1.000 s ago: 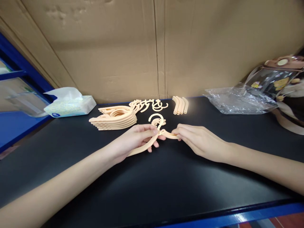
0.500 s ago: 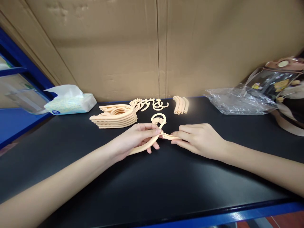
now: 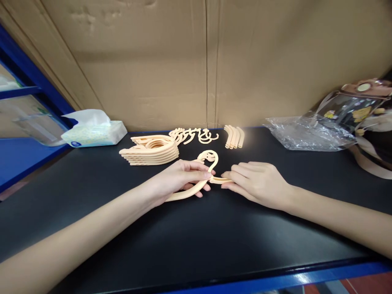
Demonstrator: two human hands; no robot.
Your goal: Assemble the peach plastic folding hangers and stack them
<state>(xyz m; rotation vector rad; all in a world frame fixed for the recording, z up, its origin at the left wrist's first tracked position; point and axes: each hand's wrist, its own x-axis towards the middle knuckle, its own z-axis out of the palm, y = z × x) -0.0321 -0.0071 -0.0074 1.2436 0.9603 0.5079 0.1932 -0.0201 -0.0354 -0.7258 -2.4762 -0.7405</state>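
My left hand (image 3: 180, 176) is closed on a cream plastic clothes hanger (image 3: 185, 194), its thumb pressing near the base of the curved hook. One long arm of the hanger slopes down under my palm. My right hand (image 3: 260, 183) pinches a short hanger arm (image 3: 219, 180), and the end of that arm meets the hanger beside my left thumb. Whether the two are joined there I cannot tell. Behind my left hand lies a stack of cream hangers (image 3: 150, 158). Several small hook-shaped pieces (image 3: 187, 134) and several curved arm pieces (image 3: 234, 137) lie farther back.
A tissue pack (image 3: 94, 134) sits at the back left beside a blue shelf frame (image 3: 50, 100). At the back right lie a crumpled clear plastic bag (image 3: 309, 132) and a clear strapped container (image 3: 349, 108). A cardboard wall (image 3: 137, 61) closes off the black tabletop (image 3: 196, 241).
The short arm has turned slightly at its joint end, closer against the hanger. Both hands and the hanger sit a little lower and farther right in view, and the camera has shifted slightly.
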